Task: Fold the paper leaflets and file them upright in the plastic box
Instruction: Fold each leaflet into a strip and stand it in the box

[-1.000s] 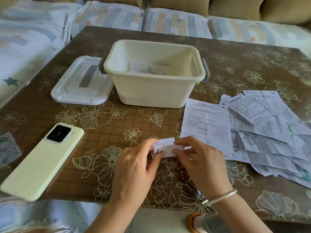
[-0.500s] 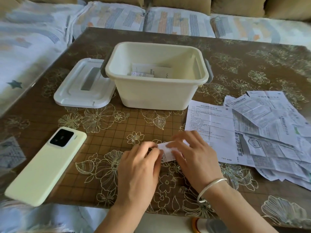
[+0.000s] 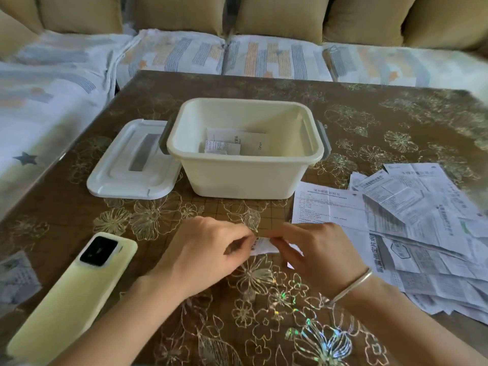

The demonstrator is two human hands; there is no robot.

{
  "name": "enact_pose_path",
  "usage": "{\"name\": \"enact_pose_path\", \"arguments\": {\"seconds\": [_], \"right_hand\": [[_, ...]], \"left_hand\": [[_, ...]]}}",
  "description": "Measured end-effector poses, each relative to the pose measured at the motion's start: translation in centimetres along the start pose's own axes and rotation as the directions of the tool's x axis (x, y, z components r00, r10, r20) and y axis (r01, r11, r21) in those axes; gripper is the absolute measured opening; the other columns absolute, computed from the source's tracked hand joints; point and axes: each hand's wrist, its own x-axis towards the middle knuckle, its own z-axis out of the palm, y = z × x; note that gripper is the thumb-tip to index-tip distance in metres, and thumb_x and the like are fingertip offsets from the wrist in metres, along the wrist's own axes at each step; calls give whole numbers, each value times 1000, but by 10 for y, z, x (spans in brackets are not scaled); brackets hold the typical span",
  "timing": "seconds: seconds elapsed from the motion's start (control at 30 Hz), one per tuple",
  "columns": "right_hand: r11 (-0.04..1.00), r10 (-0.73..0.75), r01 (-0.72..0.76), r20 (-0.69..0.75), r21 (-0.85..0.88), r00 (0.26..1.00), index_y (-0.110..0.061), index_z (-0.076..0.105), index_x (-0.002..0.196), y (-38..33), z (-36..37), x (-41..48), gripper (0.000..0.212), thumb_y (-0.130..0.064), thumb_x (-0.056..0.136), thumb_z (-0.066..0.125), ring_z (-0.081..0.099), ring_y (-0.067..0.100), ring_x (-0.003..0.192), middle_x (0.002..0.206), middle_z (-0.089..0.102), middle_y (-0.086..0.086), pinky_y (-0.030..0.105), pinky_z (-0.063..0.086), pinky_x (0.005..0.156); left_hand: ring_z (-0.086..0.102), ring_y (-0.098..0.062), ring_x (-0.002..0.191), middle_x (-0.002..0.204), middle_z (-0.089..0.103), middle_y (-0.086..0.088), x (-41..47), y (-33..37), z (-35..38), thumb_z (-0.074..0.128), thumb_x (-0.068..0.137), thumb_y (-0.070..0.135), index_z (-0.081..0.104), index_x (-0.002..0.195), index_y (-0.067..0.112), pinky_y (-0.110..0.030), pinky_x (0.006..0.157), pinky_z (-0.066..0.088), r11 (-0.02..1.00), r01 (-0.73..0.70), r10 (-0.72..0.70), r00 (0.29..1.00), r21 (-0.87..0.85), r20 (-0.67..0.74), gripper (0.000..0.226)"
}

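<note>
A small folded white leaflet (image 3: 262,245) lies low over the brown flowered table between my two hands. My left hand (image 3: 208,250) pinches its left end with curled fingertips. My right hand (image 3: 314,253) pinches its right end and covers much of it. Behind them stands the cream plastic box (image 3: 245,178), open, with two folded leaflets (image 3: 232,143) inside near its bottom. A loose spread of unfolded printed leaflets (image 3: 412,223) lies at the right of the table.
The box's white lid (image 3: 132,165) lies flat to the left of the box. A pale green phone (image 3: 71,294) lies face down at the near left. Another paper (image 3: 15,276) shows at the left edge. A sofa with patterned covers runs behind the table.
The leaflet went down from just above the table onto its surface, and both hands closed in on its ends. My head tilted up, so more of the sofa shows.
</note>
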Motion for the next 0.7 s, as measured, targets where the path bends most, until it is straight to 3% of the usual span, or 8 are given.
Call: {"name": "enact_pose_path", "arguments": {"seconds": [0.17,0.3,0.37,0.47,0.6,0.7], "right_hand": [[994,21,-6,-142,106,990,-24,71,87,-4,-48,67,22,-30,82,51,65,7,55,69,70,-12,30,56,50],[995,79,-59,-254,86,964,-20,71,86,9,-74,128,10,-21,80,63,66,7,65,77,71,-9,30,58,60],[989,147,-150,-159,-9,976,-20,71,86,21,-66,160,7,-18,82,65,67,15,72,86,73,-3,34,58,65],[954,200,-176,79,-243,976,-22,69,88,35,-33,196,12,-17,84,59,65,26,76,88,72,3,35,56,69],[850,199,-49,234,-525,952,-15,66,99,34,-1,218,20,-9,89,50,64,32,84,92,68,10,29,42,60],[802,202,1,273,-597,941,-13,63,102,32,9,224,24,-2,88,46,63,33,90,96,66,11,30,39,63]], "left_hand": [[66,-2,63,82,73,9,43,-8,-54,56,92,29,75,91,14,-19,48,50,998,-67,69,947,14,-313,24],[66,-3,72,86,69,12,63,-35,-85,51,98,27,72,96,15,-25,59,53,994,112,-100,849,-9,-518,24],[67,-4,76,88,70,12,76,-52,-91,51,99,28,73,95,17,-32,64,56,981,191,-172,827,-20,-535,24],[67,-6,78,86,72,11,103,-65,-91,55,97,26,74,92,20,-35,70,56,975,218,-179,871,33,-457,20],[63,-11,74,80,72,12,128,-78,-78,58,94,27,75,87,23,-27,72,43,965,241,-181,898,104,-402,19],[62,-12,75,79,72,13,132,-93,-68,55,92,31,75,84,28,-28,72,41,954,297,-248,869,51,-428,22]]}}
